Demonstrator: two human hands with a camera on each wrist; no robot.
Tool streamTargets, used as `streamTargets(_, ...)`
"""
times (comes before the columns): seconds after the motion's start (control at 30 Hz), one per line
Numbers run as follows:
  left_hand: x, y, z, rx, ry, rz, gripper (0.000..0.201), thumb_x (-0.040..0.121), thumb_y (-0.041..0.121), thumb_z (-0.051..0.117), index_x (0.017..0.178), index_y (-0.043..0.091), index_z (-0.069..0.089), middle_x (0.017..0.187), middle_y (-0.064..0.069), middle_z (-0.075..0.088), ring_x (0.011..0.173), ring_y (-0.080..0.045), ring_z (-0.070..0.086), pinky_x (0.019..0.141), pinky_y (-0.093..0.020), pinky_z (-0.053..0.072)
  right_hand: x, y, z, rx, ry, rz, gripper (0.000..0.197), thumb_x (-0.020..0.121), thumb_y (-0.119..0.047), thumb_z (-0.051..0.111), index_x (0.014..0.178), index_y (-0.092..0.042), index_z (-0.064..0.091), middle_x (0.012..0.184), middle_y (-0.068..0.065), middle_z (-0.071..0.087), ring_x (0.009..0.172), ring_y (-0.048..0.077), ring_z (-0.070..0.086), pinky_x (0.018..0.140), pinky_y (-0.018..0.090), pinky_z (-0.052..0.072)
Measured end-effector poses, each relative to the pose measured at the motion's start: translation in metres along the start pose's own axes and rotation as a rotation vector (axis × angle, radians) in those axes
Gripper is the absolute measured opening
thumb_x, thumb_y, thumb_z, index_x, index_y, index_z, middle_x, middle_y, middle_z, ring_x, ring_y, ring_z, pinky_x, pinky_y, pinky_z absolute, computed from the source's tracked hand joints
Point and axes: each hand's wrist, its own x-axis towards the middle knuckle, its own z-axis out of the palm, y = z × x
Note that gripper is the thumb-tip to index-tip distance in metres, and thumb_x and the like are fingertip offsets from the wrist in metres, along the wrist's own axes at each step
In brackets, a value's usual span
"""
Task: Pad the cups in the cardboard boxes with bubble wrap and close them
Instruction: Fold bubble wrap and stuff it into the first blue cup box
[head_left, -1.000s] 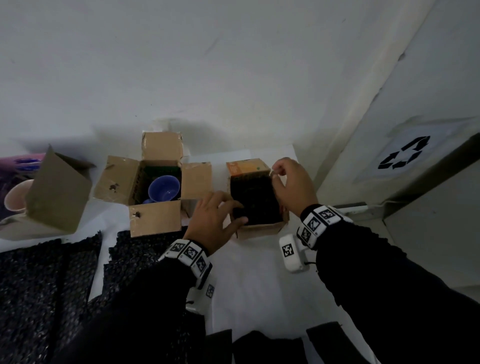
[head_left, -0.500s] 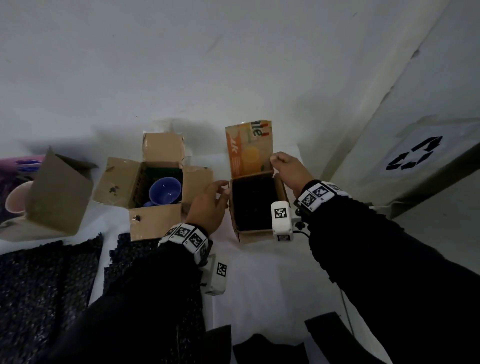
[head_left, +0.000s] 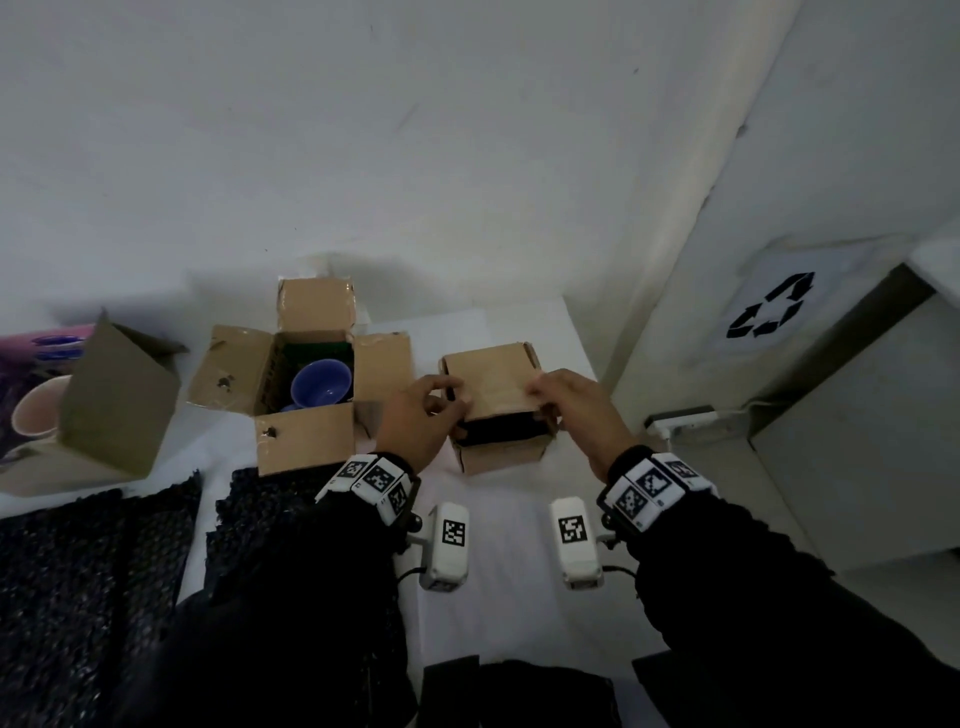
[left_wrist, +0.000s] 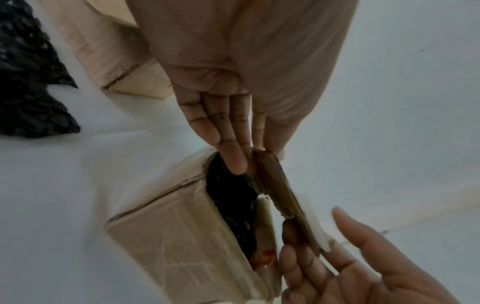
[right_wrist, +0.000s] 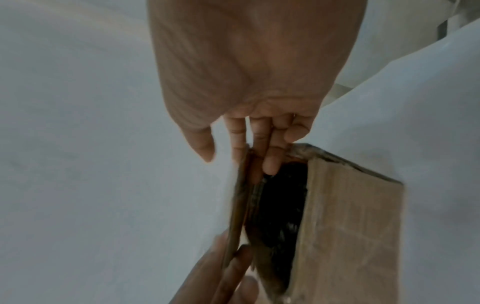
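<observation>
Closest to the person, sheets of black bubble wrap (head_left: 88, 571) lie flat on the white counter (head_left: 509, 613). A little farther, both hands are on the small box (head_left: 498, 447). The left hand (head_left: 415, 421) pinches the left edge of the lid (head_left: 491, 382), thumb on top and fingers (left_wrist: 228, 144) under. The right hand (head_left: 576, 410) pinches the right edge the same way. The lid is tipped down but not shut, and black wrap shows in the gap.

I think the lid is thin, light and bendy, so holding both side edges is best. Pushed hard, it could crease.

To the left sits an open box (head_left: 306, 374) with 4 flaps out and a blue cup (head_left: 321, 384) inside, which could break. Its right flap is just beside the left hand. Far left is another box (head_left: 109, 395) and a pink cup (head_left: 39, 410). The wall is near on the right.
</observation>
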Motion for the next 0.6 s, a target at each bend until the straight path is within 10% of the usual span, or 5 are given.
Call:
streamTargets(0.23, -0.012, -0.010, 0.004, 0.154, -0.007, 0.077, 0.015, 0.087, 0.021, 0.068, 0.101, 0.020, 0.066, 0.077, -0.001, 0.071, 0.064, -0.010, 0.068, 0.071, -0.030, 0.057, -0.024, 0.019, 0.025, 0.148, 0.088, 0.102, 0.034, 0.079, -0.010, 0.076, 0.092, -0.016, 0.046, 0.099, 0.020, 0.069, 0.065, 0.023, 0.070, 0.056, 0.029, 0.049)
streamTargets(0.6, -0.035, -0.029, 0.005, 0.567, -0.044, 0.371, 0.043, 0.082, 0.021, 0.070, 0.123, 0.027, 0.061, 0.099, 0.002, 0.052, 0.092, -0.020, 0.053, 0.081, -0.037, 0.050, -0.037, 0.038, 0.029, 0.311, 0.097, 0.157, 0.022, 0.080, -0.011, 0.068, 0.091, -0.015, 0.049, 0.088, 0.013, 0.068, 0.074, 0.022, 0.067, 0.066, 0.030, 0.046)
